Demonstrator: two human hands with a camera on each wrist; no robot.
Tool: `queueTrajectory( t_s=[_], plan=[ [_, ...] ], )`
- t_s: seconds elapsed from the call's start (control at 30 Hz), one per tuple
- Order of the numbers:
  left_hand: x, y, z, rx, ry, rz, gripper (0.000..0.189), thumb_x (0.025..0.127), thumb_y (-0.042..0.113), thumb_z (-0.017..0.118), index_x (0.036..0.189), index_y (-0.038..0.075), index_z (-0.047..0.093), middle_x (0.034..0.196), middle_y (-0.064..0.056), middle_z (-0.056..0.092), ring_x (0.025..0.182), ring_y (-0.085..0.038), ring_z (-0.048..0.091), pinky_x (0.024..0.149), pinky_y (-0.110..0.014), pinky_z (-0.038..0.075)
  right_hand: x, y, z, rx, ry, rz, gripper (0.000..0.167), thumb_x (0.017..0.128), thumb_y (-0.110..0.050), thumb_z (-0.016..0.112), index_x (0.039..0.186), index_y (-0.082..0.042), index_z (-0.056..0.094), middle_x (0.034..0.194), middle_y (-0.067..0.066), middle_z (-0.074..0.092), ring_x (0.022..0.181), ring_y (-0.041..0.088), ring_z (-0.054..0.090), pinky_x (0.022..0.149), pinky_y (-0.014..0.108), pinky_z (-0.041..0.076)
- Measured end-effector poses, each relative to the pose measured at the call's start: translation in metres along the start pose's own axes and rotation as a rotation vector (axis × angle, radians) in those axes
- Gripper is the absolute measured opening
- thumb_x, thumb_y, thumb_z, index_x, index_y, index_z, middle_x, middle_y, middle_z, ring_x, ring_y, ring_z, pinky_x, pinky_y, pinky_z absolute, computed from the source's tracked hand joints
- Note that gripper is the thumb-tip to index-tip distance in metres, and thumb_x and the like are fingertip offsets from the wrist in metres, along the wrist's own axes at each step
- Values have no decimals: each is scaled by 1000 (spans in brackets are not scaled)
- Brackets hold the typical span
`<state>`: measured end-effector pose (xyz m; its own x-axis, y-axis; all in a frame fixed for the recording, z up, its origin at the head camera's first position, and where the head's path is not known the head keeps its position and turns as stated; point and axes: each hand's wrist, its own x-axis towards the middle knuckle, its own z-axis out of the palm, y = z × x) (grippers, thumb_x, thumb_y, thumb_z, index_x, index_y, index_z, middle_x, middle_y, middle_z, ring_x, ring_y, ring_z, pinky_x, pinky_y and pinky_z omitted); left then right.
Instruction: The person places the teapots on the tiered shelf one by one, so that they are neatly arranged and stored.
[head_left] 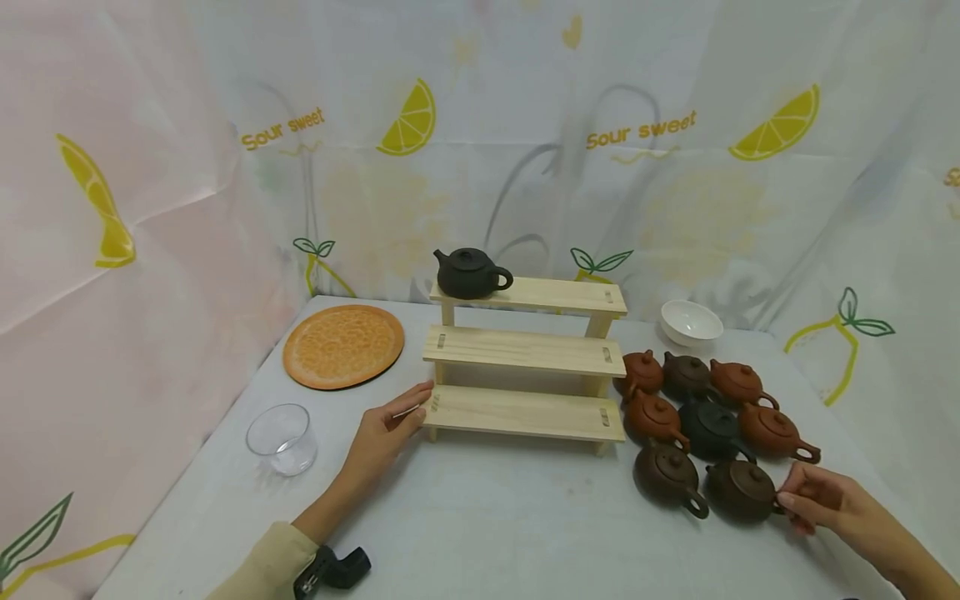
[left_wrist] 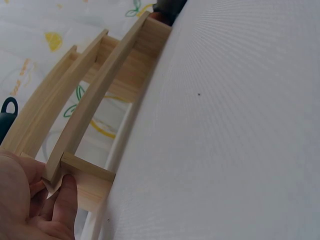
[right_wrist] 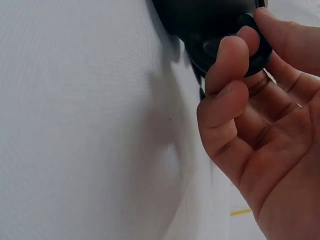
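A person's right hand (head_left: 821, 497) pinches the handle of a dark brown teapot (head_left: 738, 492) at the near right of a white surface (head_left: 525, 525), while the left hand (head_left: 382, 429) grips the left end of the lowest board (head_left: 517, 412) of a three-tier wooden stand (head_left: 525, 348). Seven other teapots cluster beside it at right, four reddish (head_left: 737, 383), two brown (head_left: 665, 473) and one black (head_left: 707, 427); a ninth, the black pot (head_left: 467, 275) at left on the top tier, completes the set, lids hiding all contents. Farther out stand one white bowl (head_left: 691, 323) at far right, one clear glass (head_left: 281, 437) at left and one round orange mat (head_left: 343, 346) beyond it.
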<state>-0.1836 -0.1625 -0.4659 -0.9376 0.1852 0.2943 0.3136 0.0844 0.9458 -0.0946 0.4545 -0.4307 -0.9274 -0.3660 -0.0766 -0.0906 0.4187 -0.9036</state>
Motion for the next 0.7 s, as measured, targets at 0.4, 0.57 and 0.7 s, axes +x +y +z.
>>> queueTrajectory(
  t_s=[0.4,0.57,0.7],
  plan=[
    [0,1,1,-2,1,-1,37,104,10,67,138,-5,64,150,-8,56,146,-23,41,106,-20,44,1,-6,-8,29,-35,-89,21,105,13,45,100,-3,56,80,9,61,67,26,59,53,38,49],
    [1,0,1,-7,5,2,37,104,9,67,138,-5,64,150,-8,56,145,-23,42,106,-21,44,0,-12,-11,16,-22,-43,20,107,10,45,101,-5,57,81,9,61,68,25,60,56,36,53],
    [1,0,0,2,4,-9,37,104,10,67,138,-4,64,150,-8,56,145,-22,42,106,-20,44,0,-19,-11,3,-7,-39,20,107,9,46,101,-6,57,81,11,61,68,25,60,55,36,53]
  ],
)
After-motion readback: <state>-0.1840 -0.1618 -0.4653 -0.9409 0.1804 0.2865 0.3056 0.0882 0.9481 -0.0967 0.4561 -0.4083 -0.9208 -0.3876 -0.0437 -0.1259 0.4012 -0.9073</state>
